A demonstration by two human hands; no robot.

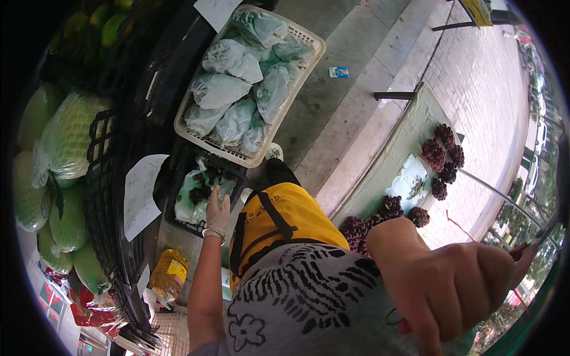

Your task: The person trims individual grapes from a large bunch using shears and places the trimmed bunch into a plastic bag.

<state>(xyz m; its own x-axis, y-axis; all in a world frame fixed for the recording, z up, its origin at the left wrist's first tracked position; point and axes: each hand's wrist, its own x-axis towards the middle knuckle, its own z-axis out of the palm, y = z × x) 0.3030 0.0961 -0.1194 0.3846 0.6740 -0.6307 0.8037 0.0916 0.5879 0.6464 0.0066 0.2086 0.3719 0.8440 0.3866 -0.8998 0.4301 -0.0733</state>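
Observation:
My left hand, in a thin translucent glove with a bracelet at the wrist, is at the right side of a black plastic crate. Its fingers are apart, over or against a clear plastic bag with dark fruit, apparently grapes; whether they touch it is unclear. My right hand, bare, is large and close to the camera at the lower right. Its fingers are curled, and what may be inside them is hidden. Beyond it, bunches of dark red grapes lie on a cloth-covered table with a pale sheet.
A cream plastic basket of bagged produce adjoins the black crate. Left are green melons or papayas, a black rack, handwritten paper signs and a bottle of yellow oil. Concrete steps run between basket and table.

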